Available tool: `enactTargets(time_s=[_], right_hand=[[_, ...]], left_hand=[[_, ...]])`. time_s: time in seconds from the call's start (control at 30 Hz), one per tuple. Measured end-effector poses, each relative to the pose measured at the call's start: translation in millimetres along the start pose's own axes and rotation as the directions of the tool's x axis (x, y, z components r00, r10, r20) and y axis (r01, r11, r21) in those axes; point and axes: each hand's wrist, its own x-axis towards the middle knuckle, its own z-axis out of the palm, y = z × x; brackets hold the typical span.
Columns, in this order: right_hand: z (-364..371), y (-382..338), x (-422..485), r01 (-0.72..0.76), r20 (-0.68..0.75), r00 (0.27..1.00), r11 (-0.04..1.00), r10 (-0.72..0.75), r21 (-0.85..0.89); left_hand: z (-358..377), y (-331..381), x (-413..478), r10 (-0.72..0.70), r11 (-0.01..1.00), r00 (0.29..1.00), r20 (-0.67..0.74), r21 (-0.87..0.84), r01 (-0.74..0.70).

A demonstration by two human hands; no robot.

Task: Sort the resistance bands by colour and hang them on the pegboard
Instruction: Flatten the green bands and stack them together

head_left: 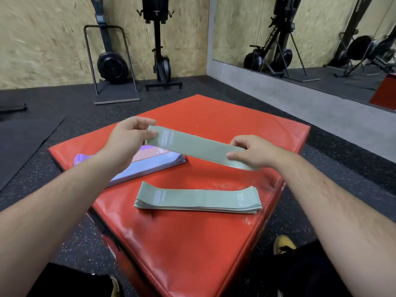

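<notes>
Centrally, head view: a green band (pixel 192 146) is held out flat above a red padded box (pixel 214 243), slanting from upper left to lower right. The left hand (pixel 128 138) pinches one end between thumb and fingers, and the right hand (pixel 252 153) pinches the other end likewise, so each grip is closed on the band. Nearer the viewer, a stack of green bands (pixel 197 199), marked 30 LB, lies on the box. Beneath the left wrist lies a stack of purple bands (pixel 137 170) with 1 pink band (pixel 145 157) on it. Exercise machines (pixel 159 67) stand against the wooden wall (pixel 42 39); a mirror (pixel 321 28) lines the right side.
</notes>
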Motion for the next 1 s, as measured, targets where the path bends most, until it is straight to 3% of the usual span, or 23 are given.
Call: enactTargets(time_s=[0.13,0.33,0.53,0.73,0.87,0.93,1.0], right_hand=[[-13.6,1.9,-24.5,-0.048,0.087,0.995,0.993,0.038,0.112],[-8.0,1.7,-48.5,-0.066,0.255,0.965,0.998,0.059,0.018],[14.6,-3.3,-52.1,-0.032,0.312,0.946,0.984,0.087,-0.177],[27.6,-6.6,-52.6,-0.014,0.305,0.945,0.947,0.118,-0.322],[26.4,-8.6,-52.1,0.034,0.297,0.951,0.925,0.086,-0.377],[22.4,-11.3,-54.1,0.063,0.294,0.954,0.922,0.057,-0.382],[19.8,-12.8,-54.5,0.059,0.299,0.953,0.931,0.054,-0.359]], left_hand=[[-10.0,-9.1,-18.0,-0.108,0.991,0.991,0.076,0.082,0.102],[-15.7,-36.7,-43.9,-0.196,0.894,0.968,0.154,0.434,0.112],[-13.9,-38.8,-60.1,-0.1,0.729,0.97,0.22,0.68,-0.079],[-13.4,-46.4,-56.9,-0.101,0.608,0.949,0.3,0.774,-0.18],[-6.0,-52.0,-53.0,-0.039,0.437,0.93,0.365,0.843,-0.312],[1.5,-50.9,-56.1,0.02,0.426,0.914,0.405,0.824,-0.374],[12.7,-49.1,-62.4,0.024,0.496,0.87,0.493,0.749,-0.439]])
